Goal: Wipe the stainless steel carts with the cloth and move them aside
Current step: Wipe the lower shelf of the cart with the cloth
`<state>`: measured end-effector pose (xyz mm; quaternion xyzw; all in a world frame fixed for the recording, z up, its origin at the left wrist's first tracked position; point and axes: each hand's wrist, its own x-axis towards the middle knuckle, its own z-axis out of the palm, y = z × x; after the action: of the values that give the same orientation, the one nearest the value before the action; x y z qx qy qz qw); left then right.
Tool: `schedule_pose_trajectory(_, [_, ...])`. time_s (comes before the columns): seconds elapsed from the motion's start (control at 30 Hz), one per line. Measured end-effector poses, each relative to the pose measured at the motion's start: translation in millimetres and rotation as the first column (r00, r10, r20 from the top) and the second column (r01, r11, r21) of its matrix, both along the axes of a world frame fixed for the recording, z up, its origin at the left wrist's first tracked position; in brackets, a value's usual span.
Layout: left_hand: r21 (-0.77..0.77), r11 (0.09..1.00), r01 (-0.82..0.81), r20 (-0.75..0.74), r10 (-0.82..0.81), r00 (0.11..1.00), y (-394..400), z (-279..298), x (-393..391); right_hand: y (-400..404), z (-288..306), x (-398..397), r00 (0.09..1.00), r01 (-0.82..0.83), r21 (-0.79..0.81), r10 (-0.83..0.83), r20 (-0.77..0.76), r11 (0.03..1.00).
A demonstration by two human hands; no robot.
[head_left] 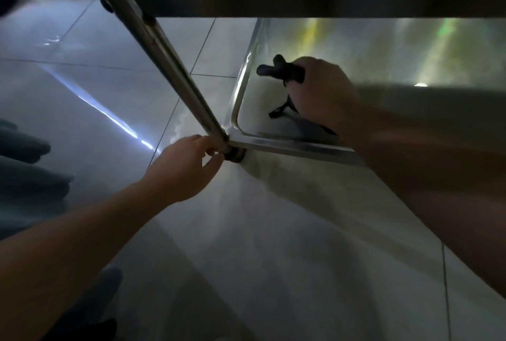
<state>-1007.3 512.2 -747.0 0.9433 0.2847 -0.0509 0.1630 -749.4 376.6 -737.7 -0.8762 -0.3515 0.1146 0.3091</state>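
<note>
Left hand [183, 168] pinching cart leg [164, 48] base, right hand [320, 91] clutching dark cloth [282, 71] on lower shelf [356, 48]

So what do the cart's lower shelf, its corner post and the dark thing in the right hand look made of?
Lower shelf: looks like brushed stainless steel, with streaky coloured reflections and a rolled shiny rim.
Corner post: polished metal tube, probably also stainless, with long bright highlights along it.
Cloth: dark, soft fabric, bunched in the right hand with a loose strand hanging; the weave is too dim to tell.
</note>
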Motion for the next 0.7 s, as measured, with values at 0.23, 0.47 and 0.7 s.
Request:
schedule_pose_trajectory(0.23, [-0.304, 0.910, -0.282, 0.218, 0.355, 0.909, 27.9, -10.0, 20.0, 67.4, -30.2, -31.7, 0.996, 0.022, 0.068, -0.016, -0.092, 0.997])
schedule_pose_trajectory(0.47, [-0.600, 0.779, -0.179, 0.485, 0.533, 0.693, 35.9, -9.9, 54.8, 76.7, -60.3, -71.6, 0.852, -0.505, -0.308, 0.522, -0.029, 0.807])
schedule_pose_trajectory(0.7, [-0.766, 0.637, -0.086, 0.465, 0.641, 0.610, 34.0, -25.0, 70.8, -2.3, -77.3, -48.0, 0.891, -0.399, -0.355, 0.448, 0.067, 0.846])
